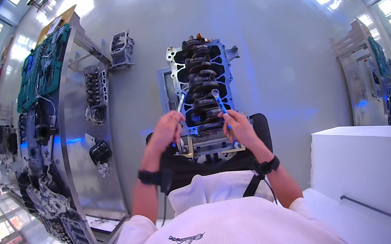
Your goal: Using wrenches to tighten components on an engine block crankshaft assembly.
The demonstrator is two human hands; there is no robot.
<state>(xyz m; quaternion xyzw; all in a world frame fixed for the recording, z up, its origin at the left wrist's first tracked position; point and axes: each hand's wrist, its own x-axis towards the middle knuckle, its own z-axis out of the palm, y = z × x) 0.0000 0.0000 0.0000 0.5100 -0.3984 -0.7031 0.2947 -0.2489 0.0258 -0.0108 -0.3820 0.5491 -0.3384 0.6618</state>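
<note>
An engine block [226,78] stands in front of me with its crankshaft [202,78] exposed along the middle. My left hand [168,129] is closed around a slim metal wrench [182,101] at the block's near left side; the tool's far end leans over the block's left edge. My right hand [239,127] grips the handle of a ratchet [218,99], whose round head lies over the right side of the crankshaft. Whether either tool sits on a bolt I cannot tell.
On the left, a metal bench [74,164] bears a green tool case [43,68] and several engine parts. More castings lie on its lower shelf, and a metal housing [122,50] sits beyond. A white box-like unit [371,162] stands at the right, before another loaded bench [361,73].
</note>
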